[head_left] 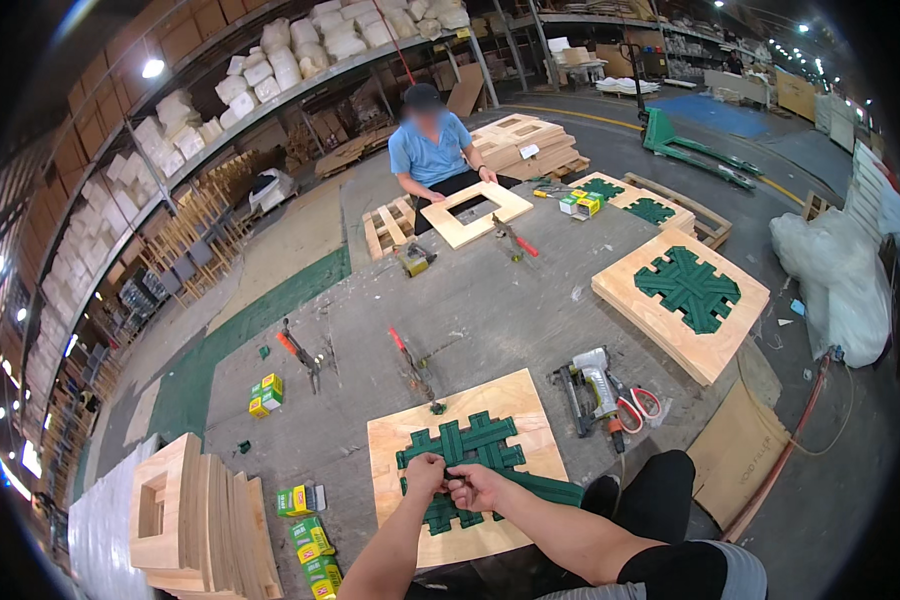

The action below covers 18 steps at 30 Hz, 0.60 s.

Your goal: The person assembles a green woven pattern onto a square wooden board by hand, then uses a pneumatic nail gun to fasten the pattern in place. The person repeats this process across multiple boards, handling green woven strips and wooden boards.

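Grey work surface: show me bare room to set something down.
Widest: the middle, between the near red-handled tool and the right panel stack. Smaller: between the orange-handled pliers and the nearest panel. Crowded: near left, boxes beside stacked frames; right of that panel, the pneumatic gun.

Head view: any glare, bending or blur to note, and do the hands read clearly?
Head view, upper left: the ceiling light flares white; head view, left: the storage rack bows near the black rim; head view, farther back: blur covers the co-worker's face; head view, lower middle: left hand and right hand look fairly clear, the dark piece between them too small to identify.
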{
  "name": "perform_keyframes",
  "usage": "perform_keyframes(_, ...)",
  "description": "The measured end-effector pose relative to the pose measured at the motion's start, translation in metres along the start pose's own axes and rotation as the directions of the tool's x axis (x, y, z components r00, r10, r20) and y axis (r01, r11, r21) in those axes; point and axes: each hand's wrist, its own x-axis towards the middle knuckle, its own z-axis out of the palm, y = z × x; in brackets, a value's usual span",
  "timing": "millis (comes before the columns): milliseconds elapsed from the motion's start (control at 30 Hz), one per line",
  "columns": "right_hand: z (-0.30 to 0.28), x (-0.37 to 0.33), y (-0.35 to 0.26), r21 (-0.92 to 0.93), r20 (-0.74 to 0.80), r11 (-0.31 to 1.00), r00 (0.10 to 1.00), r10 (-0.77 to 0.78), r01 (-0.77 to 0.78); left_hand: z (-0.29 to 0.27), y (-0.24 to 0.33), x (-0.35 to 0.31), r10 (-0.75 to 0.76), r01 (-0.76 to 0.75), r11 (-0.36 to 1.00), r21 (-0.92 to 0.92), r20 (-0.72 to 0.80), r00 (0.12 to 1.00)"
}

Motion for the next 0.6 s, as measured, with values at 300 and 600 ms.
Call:
perform_keyframes(300, 0.003, -0.070, 0.056, -0.768, -0.160, 0.554, 0.742, -0.652, 0.321, -0.001, 0.004, -0.010, 0.042, -0.024, 0.977, 0.214, -0.079, 0.996)
perform_keyframes(600, -0.061, -0.195, 0.008, -0.860, 0.097, -0.369, 0.597, -0.796, -0.352, -0.069, 0.061, 0.030, 0.462, -0.341, 0.762, 0.551, -0.094, 0.882)
